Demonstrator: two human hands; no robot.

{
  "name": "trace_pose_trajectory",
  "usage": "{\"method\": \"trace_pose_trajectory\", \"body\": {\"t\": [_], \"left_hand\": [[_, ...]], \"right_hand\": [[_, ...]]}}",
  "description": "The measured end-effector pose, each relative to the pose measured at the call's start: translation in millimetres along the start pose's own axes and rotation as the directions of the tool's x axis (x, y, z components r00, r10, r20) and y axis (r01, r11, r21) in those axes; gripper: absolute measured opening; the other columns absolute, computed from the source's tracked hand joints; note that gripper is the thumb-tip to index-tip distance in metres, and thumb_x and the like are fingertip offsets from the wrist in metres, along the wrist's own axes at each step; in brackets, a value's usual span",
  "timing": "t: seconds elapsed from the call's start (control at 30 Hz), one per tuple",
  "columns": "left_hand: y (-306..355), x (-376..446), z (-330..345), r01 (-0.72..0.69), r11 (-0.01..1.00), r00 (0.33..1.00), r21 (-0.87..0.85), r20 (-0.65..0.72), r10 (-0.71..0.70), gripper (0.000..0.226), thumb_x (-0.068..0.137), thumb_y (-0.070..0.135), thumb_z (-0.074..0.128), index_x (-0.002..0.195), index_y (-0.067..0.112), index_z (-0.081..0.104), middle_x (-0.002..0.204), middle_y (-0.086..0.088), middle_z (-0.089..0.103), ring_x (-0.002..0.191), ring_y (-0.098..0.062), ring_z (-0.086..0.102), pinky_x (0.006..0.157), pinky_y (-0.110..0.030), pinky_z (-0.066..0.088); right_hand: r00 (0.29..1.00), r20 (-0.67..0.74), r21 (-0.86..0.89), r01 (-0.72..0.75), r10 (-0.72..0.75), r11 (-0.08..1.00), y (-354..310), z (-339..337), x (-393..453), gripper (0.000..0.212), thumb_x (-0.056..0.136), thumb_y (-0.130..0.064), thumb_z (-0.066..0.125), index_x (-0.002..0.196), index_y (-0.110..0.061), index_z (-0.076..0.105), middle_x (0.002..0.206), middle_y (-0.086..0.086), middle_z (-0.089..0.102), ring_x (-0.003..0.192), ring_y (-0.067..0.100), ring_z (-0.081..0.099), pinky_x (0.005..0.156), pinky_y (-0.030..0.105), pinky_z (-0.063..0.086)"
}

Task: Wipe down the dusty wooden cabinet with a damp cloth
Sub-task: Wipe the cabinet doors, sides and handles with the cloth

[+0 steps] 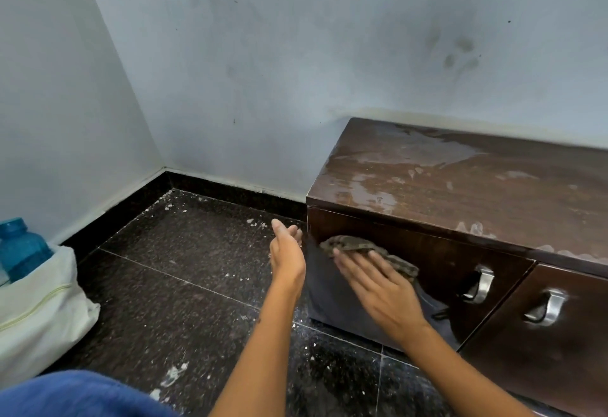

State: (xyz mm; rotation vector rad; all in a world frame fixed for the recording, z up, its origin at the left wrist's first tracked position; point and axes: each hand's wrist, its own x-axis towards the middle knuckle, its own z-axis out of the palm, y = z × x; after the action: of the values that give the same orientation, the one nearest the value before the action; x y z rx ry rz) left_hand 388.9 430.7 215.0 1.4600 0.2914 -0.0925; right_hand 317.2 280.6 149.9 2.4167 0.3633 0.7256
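At far left a translucent blue plastic bottle (18,248) stands in a pale cloth bag (42,311) against the light blue wall (230,71). The dark speckled stone floor (184,285) carries white flecks of debris.

Left hand (287,252): fingers straight and relaxed, holding nothing. It hovers just beside the left corner of the cabinet front, off the cloth; contact with the cabinet cannot be confirmed.

Right hand (378,280): fingers extended flat, pressing the crumpled grey-brown cloth (365,250) against the front face of the low dark brown wooden cabinet (460,186). The cloth lies under and just beyond the fingertips, near the upper left of the left door, its long axis running left to right along the panel. This hand is the working one.

The cabinet top shows pale smears and patches. Two curved metal handles (480,285) sit to the right of the cloth. Judgement: the unwiped run of door front lies rightward, toward the handles, so the coming stroke likely follows the cloth's long axis that way.
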Motion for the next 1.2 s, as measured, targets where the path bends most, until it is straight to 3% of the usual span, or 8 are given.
{"method": "trace_pose_trajectory", "body": {"t": [0.13,0.3,0.53,0.63,0.7,0.83,1.03,1.2], "left_hand": [[8.0,1.5,2.8,-0.061,0.998,0.998,0.035,-0.003,0.061,0.062,0.101,0.043,0.012,0.132,0.003,0.049,0.133,-0.010,0.055,0.126,-0.020,0.048,0.105,-0.027,0.028],[8.7,3.0,8.6,-0.074,0.993,0.995,0.087,-0.060,0.080,0.063,0.101,0.045,0.014,0.133,0.005,0.049,0.138,-0.012,0.050,0.131,-0.025,0.042,0.107,-0.033,0.029],[9.0,-5.0,14.0,-0.085,0.988,0.996,0.128,-0.013,0.088,0.062,0.100,0.048,0.010,0.139,0.012,0.043,0.144,-0.006,0.044,0.136,-0.021,0.036,0.115,-0.041,0.023],[8.2,-8.7,16.6,-0.154,0.970,0.988,0.188,0.049,0.147,0.065,0.099,0.050,0.008,0.136,0.016,0.048,0.140,-0.005,0.049,0.134,-0.021,0.039,0.114,-0.044,0.027],[7.0,-8.0,16.4,-0.193,0.960,0.981,0.204,0.022,0.193,0.065,0.099,0.049,0.009,0.132,0.015,0.054,0.134,-0.006,0.055,0.130,-0.023,0.044,0.111,-0.045,0.031],[6.0,-6.0,16.1,-0.232,0.951,0.970,0.206,-0.027,0.242,0.064,0.100,0.046,0.011,0.125,0.012,0.060,0.126,-0.009,0.061,0.124,-0.026,0.050,0.108,-0.045,0.035],[8.3,-7.4,15.8,-0.265,0.942,0.953,0.206,-0.095,0.288,0.063,0.101,0.042,0.013,0.116,0.011,0.066,0.117,-0.008,0.066,0.115,-0.023,0.055,0.096,-0.026,0.035],[10.6,-2.5,11.1,-0.208,0.967,0.977,0.147,-0.007,0.211,0.066,0.101,0.045,0.011,0.118,0.008,0.063,0.117,-0.010,0.065,0.116,-0.024,0.056,0.107,-0.043,0.037]], "right_hand": [[0.943,-0.168,0.098,-0.275,0.288,0.956,4.2,-19.1,22.5,0.051,0.091,-0.006,0.031,0.141,-0.009,0.040,0.149,0.002,0.037,0.137,0.017,0.034,0.116,0.038,0.013],[0.996,-0.092,0.032,-0.010,0.013,0.999,-16.0,-22.9,66.3,0.054,0.090,-0.020,0.029,0.144,-0.015,0.033,0.153,-0.003,0.028,0.142,0.013,0.022,0.115,0.038,0.001],[0.964,0.117,0.047,0.234,-0.238,0.971,-28.6,11.0,16.8,0.048,0.080,-0.035,0.059,0.127,-0.028,0.057,0.138,-0.013,0.049,0.128,0.003,0.047,0.119,0.035,0.016],[0.996,0.066,0.000,0.067,-0.067,0.998,-14.0,25.2,-36.7,0.058,0.086,-0.018,0.044,0.143,-0.012,0.038,0.154,-0.003,0.023,0.134,0.010,0.041,0.119,0.036,-0.001],[0.994,-0.008,-0.022,-0.108,0.108,0.994,1.9,26.6,-61.6,0.055,0.092,-0.005,0.027,0.147,-0.008,0.024,0.159,0.004,0.007,0.135,0.015,0.035,0.118,0.037,0.004],[0.936,-0.114,0.118,-0.320,0.333,0.940,22.6,1.9,-37.6,0.047,0.098,-0.001,0.020,0.142,-0.011,0.037,0.153,0.001,0.029,0.135,0.017,0.032,0.115,0.038,0.013],[0.997,-0.057,0.089,-0.053,0.058,0.995,-6.7,-3.5,24.5,0.054,0.090,-0.018,0.034,0.144,-0.016,0.037,0.154,-0.006,0.025,0.140,0.010,0.027,0.117,0.035,0.006],[0.976,0.163,0.008,0.145,-0.144,0.989,-16.1,17.4,-16.3,0.065,0.087,-0.028,0.052,0.146,-0.025,0.024,0.151,-0.010,0.005,0.140,0.007,0.007,0.119,0.037,-0.005]]}}
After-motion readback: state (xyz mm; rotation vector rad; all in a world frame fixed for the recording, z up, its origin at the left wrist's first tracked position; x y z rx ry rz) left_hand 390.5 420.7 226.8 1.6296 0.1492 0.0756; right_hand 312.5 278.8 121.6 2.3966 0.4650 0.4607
